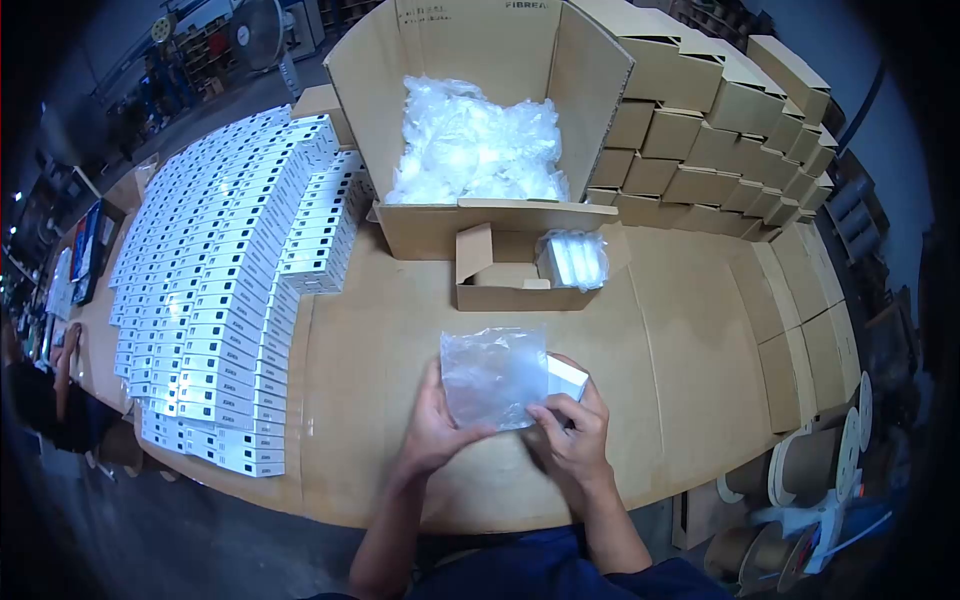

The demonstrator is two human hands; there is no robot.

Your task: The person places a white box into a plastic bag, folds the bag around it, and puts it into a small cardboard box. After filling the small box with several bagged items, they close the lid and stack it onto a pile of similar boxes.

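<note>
Over the near middle of the table, my left hand [433, 430] grips the left side and lower edge of a clear plastic bag [490, 378]. My right hand [578, 430] is closed around a small white box [566, 376] at the bag's right edge, its thumb and fingertips pinching near the bag's lower right corner. Part of the white box is hidden behind the bag and fingers. Just beyond my hands stands a small open brown carton [510, 298], with plastic-wrapped white boxes [574, 262] in its right end.
A large open cardboard box [420, 232] full of clear plastic bags [480, 150] stands at the back. Stacked white boxes [215, 290] fill the table's left side. Brown cartons [700, 150] pile up at back right; more [785, 370] line the right edge. Another person's hand [68, 352] shows far left.
</note>
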